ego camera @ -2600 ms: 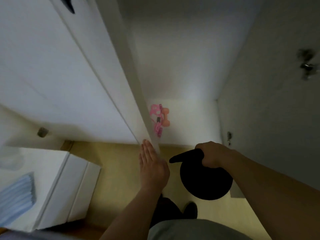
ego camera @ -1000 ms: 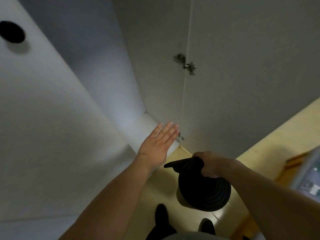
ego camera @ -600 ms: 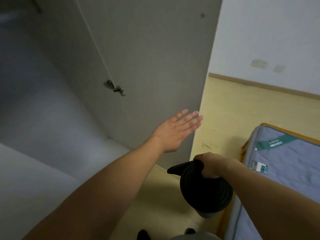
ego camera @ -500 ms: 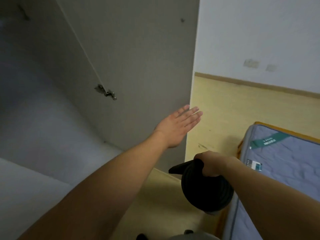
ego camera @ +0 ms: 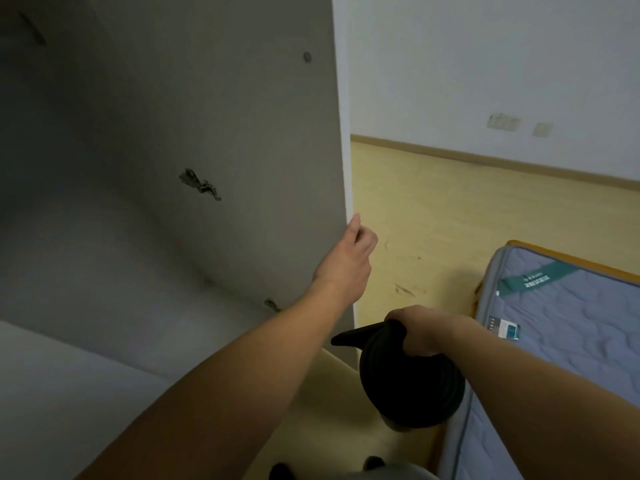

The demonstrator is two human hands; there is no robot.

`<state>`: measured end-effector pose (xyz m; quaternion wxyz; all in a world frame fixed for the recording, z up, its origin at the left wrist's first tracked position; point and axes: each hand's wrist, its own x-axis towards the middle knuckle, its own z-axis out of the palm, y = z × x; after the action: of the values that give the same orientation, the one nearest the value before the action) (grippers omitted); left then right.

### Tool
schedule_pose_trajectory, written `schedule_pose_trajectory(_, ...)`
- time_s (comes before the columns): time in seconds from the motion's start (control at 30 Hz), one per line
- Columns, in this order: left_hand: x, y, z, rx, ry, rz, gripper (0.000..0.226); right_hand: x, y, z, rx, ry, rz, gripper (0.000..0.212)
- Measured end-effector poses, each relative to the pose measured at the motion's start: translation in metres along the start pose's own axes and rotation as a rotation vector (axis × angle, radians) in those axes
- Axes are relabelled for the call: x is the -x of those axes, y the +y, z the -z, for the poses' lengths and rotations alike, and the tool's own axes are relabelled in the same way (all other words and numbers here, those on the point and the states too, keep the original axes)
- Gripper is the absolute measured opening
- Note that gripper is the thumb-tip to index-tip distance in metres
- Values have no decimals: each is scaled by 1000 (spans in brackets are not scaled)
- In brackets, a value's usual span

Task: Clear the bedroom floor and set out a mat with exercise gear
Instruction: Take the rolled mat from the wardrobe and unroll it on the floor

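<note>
Head view, looking down. The right hand (ego camera: 420, 336) is at lower centre of the frame, its fingers curled tightly round the top of a rolled black exercise mat (ego camera: 410, 384). The roll hangs end-on below the fist, off the floor, with its loose flap sticking out to the left.

The left hand (ego camera: 348, 261) is at centre frame, on the free edge of an open wardrobe door (ego camera: 242, 133). Its fingers are curled at that edge. I cannot tell whether they hook behind the panel or only touch it. Two hinges (ego camera: 200, 185) show on the door's inner face.

A yellow wood floor (ego camera: 450, 220) fills right of centre up to a white wall with sockets (ego camera: 502, 121). A grey-blue mattress (ego camera: 571, 341) lies at lower right, close beside the roll.

Step in hand, as I judge it: the mat is out of storage and the door is about to be closed. Laying out has not begun.

The next move calls for swinging the door shut with the left hand while keeping the roll clear of its path. After that, carry the mat to the open floor beyond the mattress corner, lower it, and unroll it away from the bed frame.
</note>
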<state>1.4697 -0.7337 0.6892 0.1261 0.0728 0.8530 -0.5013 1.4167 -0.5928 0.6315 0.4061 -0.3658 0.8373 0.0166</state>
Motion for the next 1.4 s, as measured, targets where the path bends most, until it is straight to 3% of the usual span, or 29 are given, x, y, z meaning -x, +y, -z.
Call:
schedule_pose_trajectory(0.27,71,29,-23,90,-204,-38,52,-4,-42,-4,88,-65,68,52)
schedule_pose_trajectory(0.47,152,31,-49,109,-404,20,42,-12,-109,-10,304,-115,186,53)
schedule_pose_trajectory(0.7,236,30,-141,260,-575,481,65,-23,-190,-23,434,-133,309,54)
schedule_pose_trajectory(0.9,265,-8,-193,549,-724,643,64,-35,-237,-16,318,-129,328,54)
schedule_pose_trajectory(1.13,281,-24,-247,466,-830,468,64,-62,-284,3,160,-91,327,60)
schedule_pose_trajectory(1.4,300,-39,-306,445,-698,424,62,-91,-329,0,179,-107,299,58)
